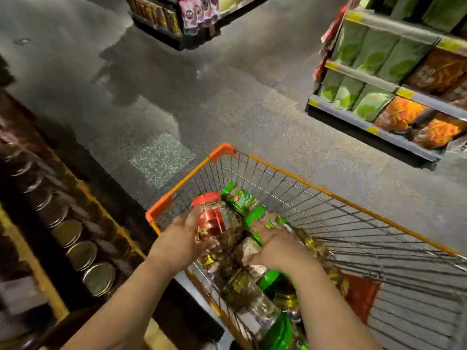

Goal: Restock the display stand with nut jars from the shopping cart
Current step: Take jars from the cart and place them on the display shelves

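Note:
My left hand (180, 240) grips a nut jar with a red lid and red label (211, 215), held tilted just above the near left corner of the shopping cart (220, 150). Inside the cart my right hand (276, 247) reaches down among several jars with green lids and gold labels (244, 198); its fingers curl over a pale-topped jar (250, 245), though the grip is blurred. The wire cart has an orange rim. At the left stands the display stand (43, 274), holding a row of jars with round metal lids (81, 255).
A shelf unit with green and orange snack bags (379, 79) stands at the right across the aisle. Another rack with dark and purple packs (177, 18) is at the far top. Grey shiny floor (202, 84) lies between them.

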Action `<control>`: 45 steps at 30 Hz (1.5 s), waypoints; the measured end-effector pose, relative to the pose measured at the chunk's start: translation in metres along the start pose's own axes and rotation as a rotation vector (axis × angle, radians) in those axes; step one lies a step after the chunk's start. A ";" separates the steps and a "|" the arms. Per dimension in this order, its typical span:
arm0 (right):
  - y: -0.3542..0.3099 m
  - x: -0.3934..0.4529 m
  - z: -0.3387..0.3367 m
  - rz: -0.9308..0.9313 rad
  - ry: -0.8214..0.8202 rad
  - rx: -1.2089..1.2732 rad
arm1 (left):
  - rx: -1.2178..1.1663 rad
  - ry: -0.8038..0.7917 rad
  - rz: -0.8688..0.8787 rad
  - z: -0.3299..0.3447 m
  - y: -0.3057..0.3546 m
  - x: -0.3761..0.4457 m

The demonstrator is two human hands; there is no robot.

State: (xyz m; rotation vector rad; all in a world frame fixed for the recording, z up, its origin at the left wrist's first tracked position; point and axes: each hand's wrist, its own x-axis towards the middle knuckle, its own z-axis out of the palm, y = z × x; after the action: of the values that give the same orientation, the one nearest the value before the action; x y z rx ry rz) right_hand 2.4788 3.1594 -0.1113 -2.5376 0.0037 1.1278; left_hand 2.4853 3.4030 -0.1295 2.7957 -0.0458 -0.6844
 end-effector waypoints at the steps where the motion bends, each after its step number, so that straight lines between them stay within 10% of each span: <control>1: 0.002 0.012 0.006 0.001 -0.015 -0.005 | -0.004 -0.005 -0.009 0.007 -0.004 0.009; 45: 0.004 0.247 0.109 -0.127 -0.149 0.532 | -0.555 -0.153 -0.414 0.097 -0.034 0.190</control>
State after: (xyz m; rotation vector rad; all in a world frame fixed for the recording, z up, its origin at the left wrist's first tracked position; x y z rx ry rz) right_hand 2.5680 3.2269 -0.3572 -1.9562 0.0900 1.0903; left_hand 2.6084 3.3950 -0.3067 2.2242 0.6118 -0.8453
